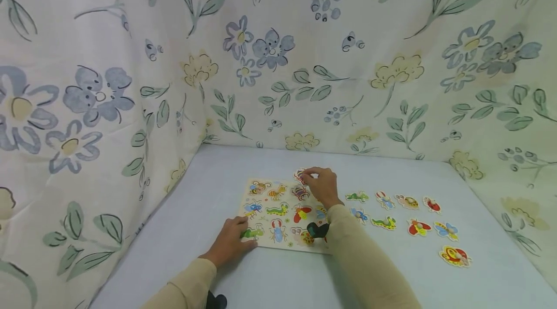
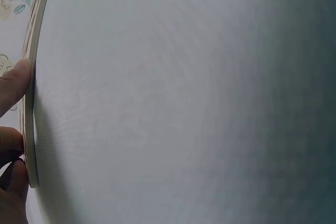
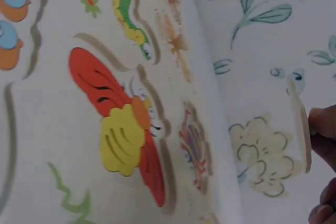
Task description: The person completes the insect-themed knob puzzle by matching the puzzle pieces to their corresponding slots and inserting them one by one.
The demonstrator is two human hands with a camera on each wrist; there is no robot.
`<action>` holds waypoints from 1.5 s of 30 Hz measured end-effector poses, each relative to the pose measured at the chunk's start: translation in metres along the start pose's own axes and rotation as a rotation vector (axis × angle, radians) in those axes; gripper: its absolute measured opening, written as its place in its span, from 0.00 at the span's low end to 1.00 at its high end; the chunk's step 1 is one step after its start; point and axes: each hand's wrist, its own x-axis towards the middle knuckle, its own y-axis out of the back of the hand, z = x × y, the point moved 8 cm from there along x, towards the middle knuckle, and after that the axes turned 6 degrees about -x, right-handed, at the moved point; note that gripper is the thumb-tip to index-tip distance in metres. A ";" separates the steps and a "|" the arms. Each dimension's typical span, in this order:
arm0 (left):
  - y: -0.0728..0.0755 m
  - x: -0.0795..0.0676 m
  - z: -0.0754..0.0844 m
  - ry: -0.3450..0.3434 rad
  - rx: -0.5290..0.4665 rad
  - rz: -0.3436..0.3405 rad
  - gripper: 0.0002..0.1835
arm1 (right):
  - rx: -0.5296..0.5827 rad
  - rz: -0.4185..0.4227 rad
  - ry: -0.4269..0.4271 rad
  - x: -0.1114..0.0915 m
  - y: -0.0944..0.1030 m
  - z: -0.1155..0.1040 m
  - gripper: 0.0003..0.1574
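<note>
In the head view a pale wooden insect puzzle board (image 1: 266,241) lies on the table. My left hand (image 1: 229,240) holds its near left corner; the left wrist view shows the thumb and fingertips against the board's edge (image 2: 32,103). At the far edge my right hand (image 1: 323,184) pinches a spider puzzle piece (image 1: 298,176) between thumb and fingers. The piece is raised just beyond the board's printed spider recess (image 1: 300,193). In the right wrist view the piece (image 3: 303,135) appears edge-on, beside a recess with a red and yellow winged insect (image 3: 123,129).
Right of the board lie several loose pieces, among them a green caterpillar (image 1: 357,196), a snail (image 1: 407,201), a ladybird (image 1: 432,204), a red moth (image 1: 418,227) and a round red-and-yellow insect (image 1: 455,256). Floral curtains (image 1: 278,120) stand behind and beside the table.
</note>
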 end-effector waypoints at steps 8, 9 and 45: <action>-0.002 -0.002 0.000 -0.007 -0.004 -0.014 0.37 | -0.025 -0.084 -0.096 -0.016 -0.022 0.021 0.03; -0.003 -0.002 0.000 -0.009 -0.004 -0.012 0.37 | -0.031 -0.092 -0.111 -0.018 -0.023 0.023 0.02; -0.001 -0.001 0.001 0.019 0.012 -0.004 0.37 | 0.009 -0.070 -0.091 -0.008 0.016 0.008 0.14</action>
